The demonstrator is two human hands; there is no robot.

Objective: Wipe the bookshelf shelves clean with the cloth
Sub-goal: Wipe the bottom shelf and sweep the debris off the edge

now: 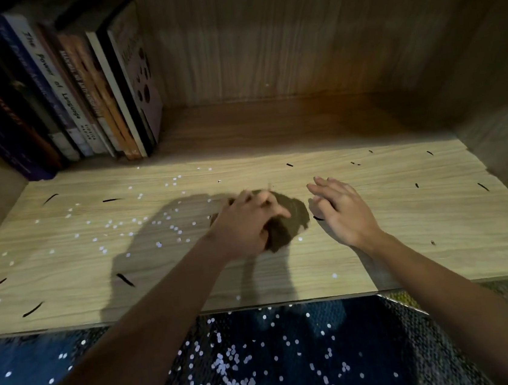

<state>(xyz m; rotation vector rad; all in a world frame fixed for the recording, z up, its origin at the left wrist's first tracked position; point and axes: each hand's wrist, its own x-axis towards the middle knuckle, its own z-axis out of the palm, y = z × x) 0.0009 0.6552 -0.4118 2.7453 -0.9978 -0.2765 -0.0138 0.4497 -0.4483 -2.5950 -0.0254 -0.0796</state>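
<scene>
Wooden shelf [408,222] strewn with white specks [158,244]: left hand [243,225] fingers clench the cloth [293,216], right hand [343,210] fingers released. Fast sweeps could flick specks under the books [83,94].

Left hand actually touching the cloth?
Touching. The head view shows the left hand gripping the cloth, its fingers curled over the bunched top.

cloth [293,218] half under L hand [247,226], books [44,89] cropped
</scene>
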